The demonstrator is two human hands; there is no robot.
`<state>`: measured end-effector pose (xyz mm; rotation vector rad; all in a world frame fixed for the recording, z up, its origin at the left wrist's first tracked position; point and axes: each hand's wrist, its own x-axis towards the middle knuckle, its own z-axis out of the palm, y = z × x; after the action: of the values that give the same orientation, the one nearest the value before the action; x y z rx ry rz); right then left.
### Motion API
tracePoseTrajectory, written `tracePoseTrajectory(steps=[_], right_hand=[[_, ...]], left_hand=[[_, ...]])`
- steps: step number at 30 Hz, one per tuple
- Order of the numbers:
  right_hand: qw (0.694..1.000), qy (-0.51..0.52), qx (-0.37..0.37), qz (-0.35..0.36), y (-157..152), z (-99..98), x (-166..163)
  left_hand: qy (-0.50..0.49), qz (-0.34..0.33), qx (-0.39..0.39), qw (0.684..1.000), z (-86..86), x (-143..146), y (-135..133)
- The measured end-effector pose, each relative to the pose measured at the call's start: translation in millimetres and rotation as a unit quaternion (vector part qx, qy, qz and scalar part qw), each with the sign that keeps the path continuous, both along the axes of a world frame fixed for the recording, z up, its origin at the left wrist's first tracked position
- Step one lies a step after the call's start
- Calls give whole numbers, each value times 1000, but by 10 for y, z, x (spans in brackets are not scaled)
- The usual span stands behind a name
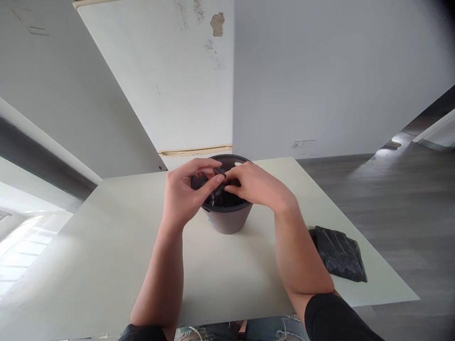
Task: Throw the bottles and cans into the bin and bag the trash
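A brownish-grey trash bin [229,221] with a dark rim stands upright on the table in front of me. Inside it is a shiny black plastic bag [217,196], gathered up towards the bin's mouth. My left hand [190,189] pinches a bunched part of this bag between thumb and fingers, over the bin's left side. From the right, my right hand [254,184] reaches over the rim, its fingers closed on the same bunched plastic. The fingertips of my right hand are partly hidden in the bin's shadow.
A folded stack of black plastic bags [341,253] lies on the right part of the pale table [117,255], beside my right forearm. A white panel with peeled patches [159,71] and a grey wall [320,71] rise behind the table. Grey wood-look floor [384,203] extends to the right.
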<state>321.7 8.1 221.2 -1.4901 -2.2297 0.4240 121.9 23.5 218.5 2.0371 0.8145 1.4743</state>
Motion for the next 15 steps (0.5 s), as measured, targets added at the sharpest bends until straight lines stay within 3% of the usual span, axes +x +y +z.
tracePoseTrajectory(steps=[11,15], right_hand=[[992,96,73,-30,-2,80,-17],[979,156,126,-48,-13,90,17]], left_hand=[[-50,48,-18,997,23,-71,17],[-116,115,26,986,16,-35,46]])
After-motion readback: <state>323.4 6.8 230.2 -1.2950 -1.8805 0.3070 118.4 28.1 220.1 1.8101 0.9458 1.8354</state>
